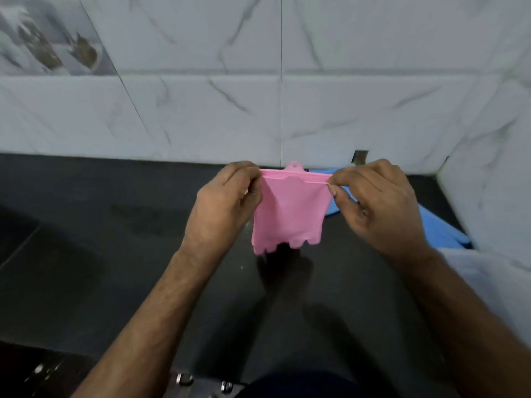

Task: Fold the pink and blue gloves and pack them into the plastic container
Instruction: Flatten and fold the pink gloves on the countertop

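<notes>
Pink glove [288, 214] hangs between left hand [224, 208] and right hand [379, 205], both pinching cuff; probably folded.

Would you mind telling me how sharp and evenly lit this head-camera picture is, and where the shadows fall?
Head view: the pink glove and both hands are fairly sharp; the wall tiles blur toward the upper-left corner and their lines bow from wide-angle distortion; a soft shadow lies on the dark counter below the glove; no harsh glare.

I hold one glove [288, 214] up between my left hand [227, 205] and right hand [376, 208], above the counter [115, 254]. Another glove [439, 228] lies behind my right hand, beside the wall [488, 168].
</notes>
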The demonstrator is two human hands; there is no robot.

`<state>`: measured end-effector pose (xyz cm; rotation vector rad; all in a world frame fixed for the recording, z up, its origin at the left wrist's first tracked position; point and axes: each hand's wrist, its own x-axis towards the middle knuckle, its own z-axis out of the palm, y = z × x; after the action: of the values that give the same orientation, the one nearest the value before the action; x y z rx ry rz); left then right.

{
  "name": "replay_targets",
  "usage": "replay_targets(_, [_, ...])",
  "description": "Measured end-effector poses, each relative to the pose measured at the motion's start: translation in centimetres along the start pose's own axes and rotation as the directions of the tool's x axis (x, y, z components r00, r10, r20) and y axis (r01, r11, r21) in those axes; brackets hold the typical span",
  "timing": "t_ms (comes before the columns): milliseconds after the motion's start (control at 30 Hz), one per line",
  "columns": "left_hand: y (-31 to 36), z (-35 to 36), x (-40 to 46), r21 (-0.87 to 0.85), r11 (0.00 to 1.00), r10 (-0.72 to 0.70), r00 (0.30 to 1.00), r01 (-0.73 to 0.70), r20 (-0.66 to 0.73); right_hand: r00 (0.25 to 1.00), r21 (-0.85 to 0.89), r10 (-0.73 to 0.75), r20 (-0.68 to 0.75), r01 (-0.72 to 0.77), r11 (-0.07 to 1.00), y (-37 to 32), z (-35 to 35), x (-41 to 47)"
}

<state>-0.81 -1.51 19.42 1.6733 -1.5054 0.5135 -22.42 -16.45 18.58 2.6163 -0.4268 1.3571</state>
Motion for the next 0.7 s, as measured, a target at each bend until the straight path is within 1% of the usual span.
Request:
replay_targets(100, [0.1, -1.9, 3.7, -0.034, 0.999, -0.015, 0.996, 0.018, 0.09, 1.0, 0.034, 0.011, 0.022, -0.012, 0.999, 1.0, -1.5, 3.3])
replay_targets(167, [0.3, -2.6, 5.0, -0.056, 0.998, -0.029, 0.99, 0.037, 0.142, 0.998, 0.085, 0.055, 0.039, -0.058, 0.995, 1.3, -2.3, 4.3])
replay_targets(300, [0.6, -3.2, 6.1, -0.117, 0.985, -0.102, 0.975, 0.127, 0.197, 0.98, 0.11, 0.163, 0.111, -0.175, 0.978, 1.5, -3.3, 5.1])
replay_targets(400, [0.7, -3.4, 6.6, -0.12, 0.98, -0.128, 0.963, 0.16, 0.238, 0.965, 0.101, 0.191, 0.181, -0.211, 0.972, 1.6, -3.5, 5.6])
replay_targets(533, [0.7, -3.6, 7.3, -0.119, 0.968, -0.187, 0.948, 0.223, 0.258, 0.931, 0.1, 0.256, 0.262, -0.29, 0.952, 1.6, -3.2, 6.1])
replay_targets(700, [0.1, -3.4, 8.6, -0.17, 0.92, -0.307, 0.919, 0.353, 0.246, 0.91, 0.047, 0.302, 0.284, -0.328, 0.944, 1.8, -2.1, 7.2])
